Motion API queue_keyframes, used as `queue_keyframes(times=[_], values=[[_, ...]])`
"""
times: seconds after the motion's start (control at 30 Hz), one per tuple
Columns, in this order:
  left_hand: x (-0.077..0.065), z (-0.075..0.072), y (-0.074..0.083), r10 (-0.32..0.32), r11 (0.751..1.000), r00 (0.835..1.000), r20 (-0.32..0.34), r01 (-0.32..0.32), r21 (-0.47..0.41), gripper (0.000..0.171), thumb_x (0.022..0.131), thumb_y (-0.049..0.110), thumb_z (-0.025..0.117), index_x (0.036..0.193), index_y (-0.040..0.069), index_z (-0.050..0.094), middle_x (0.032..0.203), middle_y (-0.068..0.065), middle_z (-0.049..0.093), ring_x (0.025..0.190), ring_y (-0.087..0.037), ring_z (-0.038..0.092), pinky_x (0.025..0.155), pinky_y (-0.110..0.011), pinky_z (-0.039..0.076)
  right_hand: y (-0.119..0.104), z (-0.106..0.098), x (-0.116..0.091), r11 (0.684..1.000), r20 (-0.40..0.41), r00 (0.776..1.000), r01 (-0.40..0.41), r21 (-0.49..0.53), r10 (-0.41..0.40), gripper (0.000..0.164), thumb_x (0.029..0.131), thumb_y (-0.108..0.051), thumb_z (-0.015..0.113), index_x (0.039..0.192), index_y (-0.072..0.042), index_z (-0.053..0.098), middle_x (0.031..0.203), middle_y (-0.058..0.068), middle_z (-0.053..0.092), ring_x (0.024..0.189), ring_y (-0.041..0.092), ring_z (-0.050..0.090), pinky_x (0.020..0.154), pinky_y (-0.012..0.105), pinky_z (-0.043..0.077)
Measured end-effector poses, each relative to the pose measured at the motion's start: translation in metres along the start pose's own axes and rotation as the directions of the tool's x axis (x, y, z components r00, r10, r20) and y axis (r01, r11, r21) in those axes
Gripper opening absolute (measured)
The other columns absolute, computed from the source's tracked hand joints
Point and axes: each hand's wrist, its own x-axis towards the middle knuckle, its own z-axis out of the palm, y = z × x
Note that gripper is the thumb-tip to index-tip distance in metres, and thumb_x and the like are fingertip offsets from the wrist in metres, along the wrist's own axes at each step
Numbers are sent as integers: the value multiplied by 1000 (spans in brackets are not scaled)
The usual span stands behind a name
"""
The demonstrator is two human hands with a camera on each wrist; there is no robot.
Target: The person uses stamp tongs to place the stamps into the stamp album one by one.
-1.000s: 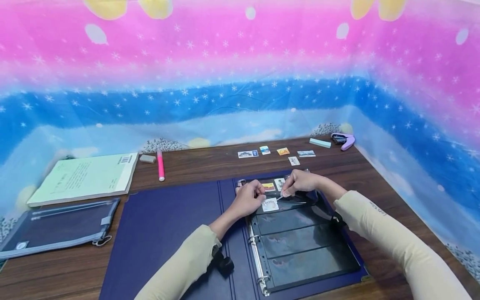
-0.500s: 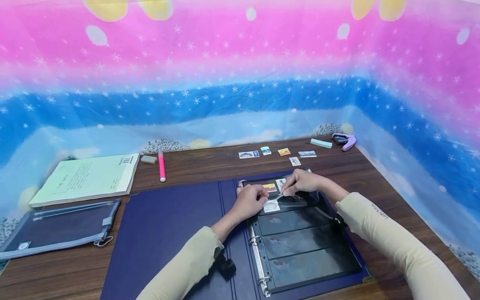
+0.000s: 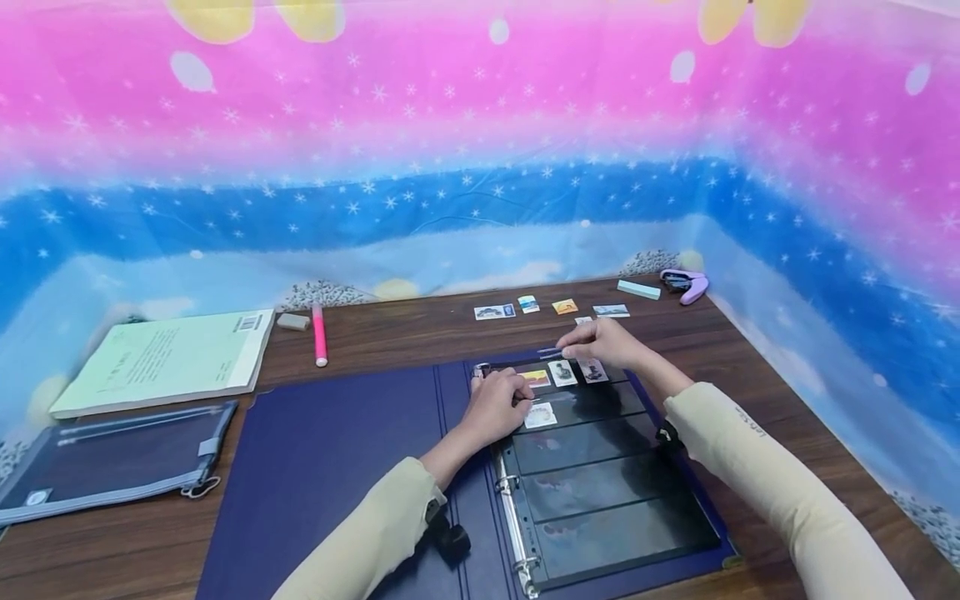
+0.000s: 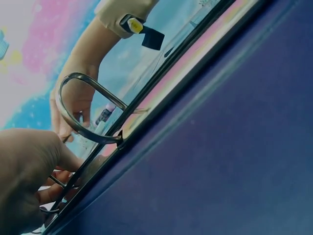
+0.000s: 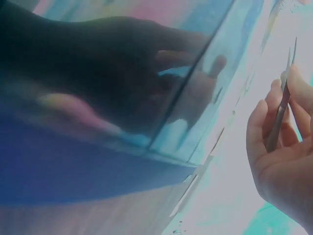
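A pair of tweezers point(image 5: 279, 115) is pinched in my right hand point(image 3: 609, 343), over the far edge of the stamp album's black pocket page point(image 3: 630, 508). Its tips point left in the head view. My left hand point(image 3: 493, 406) rests at the page's upper left, by the binder rings point(image 4: 88, 134), thumb and forefinger close together; I cannot tell whether they pinch the page's clear film. Three stamps sit in the top row: a yellow-red one point(image 3: 536, 379), a white one point(image 3: 562, 372) and a darker one point(image 3: 594, 371). Below, another white stamp point(image 3: 541, 415) lies beside my left fingertips.
The album's blue cover point(image 3: 337, 475) lies spread to the left. Several loose stamps point(image 3: 495, 312) lie behind it, with a pale blue strip point(image 3: 638, 289) and a purple stapler point(image 3: 686, 285). At left are a green book point(image 3: 165, 358), zip pouch point(image 3: 127, 454), eraser point(image 3: 293, 322) and pink marker point(image 3: 319, 335).
My right hand has drawn up and away from the pocket with the tweezers, uncovering the third top-row stamp. The raised clear film now looks flat. My left hand stays nearly in place.
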Motion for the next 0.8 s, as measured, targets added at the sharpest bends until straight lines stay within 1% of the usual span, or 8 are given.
queue_keyframes(times=[0.13, 0.23, 0.3, 0.4, 0.5, 0.57, 0.7, 0.8], values=[[0, -1, -3, -24, 999, 1000, -12, 24, -28, 5, 81, 11, 65, 82, 12, 70, 85, 0, 66, 84, -18, 58, 95, -49, 33, 0, -1, 23, 1000, -71, 997, -23, 8, 23, 26, 88, -25, 63, 109, -10, 69, 107, 13, 68, 82, 17, 63, 70, 29, 50], [-1, -1, -3, -50, 997, 998, -26, 48, -61, 5, 79, 11, 65, 81, 12, 71, 83, 0, 66, 84, -19, 59, 99, -52, 31, 3, -2, 41, 997, -100, 992, -74, 9, 75, 26, 88, -26, 63, 109, -13, 70, 110, 17, 66, 71, 17, 57, 63, 28, 46], [-2, 0, -2, -54, 996, 998, -40, 51, -68, 5, 78, 12, 66, 79, 12, 71, 82, 0, 66, 84, -19, 60, 96, -50, 33, 5, -3, 52, 994, -117, 987, -113, -12, 111, 25, 88, -27, 63, 109, -15, 70, 113, 17, 66, 69, 18, 54, 62, 29, 43], [-4, 3, -1, -45, 996, 997, -61, 40, -77, 5, 77, 11, 66, 77, 13, 71, 80, 0, 66, 81, -18, 60, 88, -42, 35, 9, -3, 67, 986, -135, 979, -162, -40, 155, 25, 89, -28, 62, 109, -16, 70, 117, 16, 65, 79, 24, 59, 67, 31, 46], [-5, 5, -1, -35, 996, 997, -72, 29, -84, 4, 76, 11, 67, 76, 13, 71, 78, 1, 66, 79, -17, 59, 82, -37, 34, 10, -3, 80, 980, -158, 969, -197, -42, 188, 24, 89, -27, 62, 108, -14, 71, 119, 13, 65, 97, 26, 63, 78, 36, 49], [-5, 5, -1, -39, 995, 997, -70, 33, -93, 5, 76, 11, 67, 76, 13, 71, 78, 1, 66, 78, -16, 59, 81, -35, 33, 9, -3, 87, 978, -160, 967, -207, -28, 200, 25, 89, -25, 62, 109, -12, 70, 116, 14, 66, 93, 27, 64, 76, 36, 49], [-5, 4, -2, -57, 995, 996, -69, 51, -90, 5, 77, 11, 67, 76, 14, 71, 78, 2, 66, 78, -15, 58, 82, -35, 33, 7, -2, 102, 974, -156, 963, -225, -21, 219, 26, 89, -25, 63, 109, -12, 70, 111, 15, 67, 72, 25, 58, 63, 32, 43], [-4, 2, -3, -62, 994, 996, -68, 56, -89, 6, 77, 11, 67, 76, 15, 71, 78, 2, 66, 78, -15, 58, 83, -35, 33, 6, 0, 111, 973, -146, 966, -224, -60, 214, 28, 89, -26, 62, 111, -11, 69, 116, 14, 66, 76, 26, 57, 65, 33, 44]])
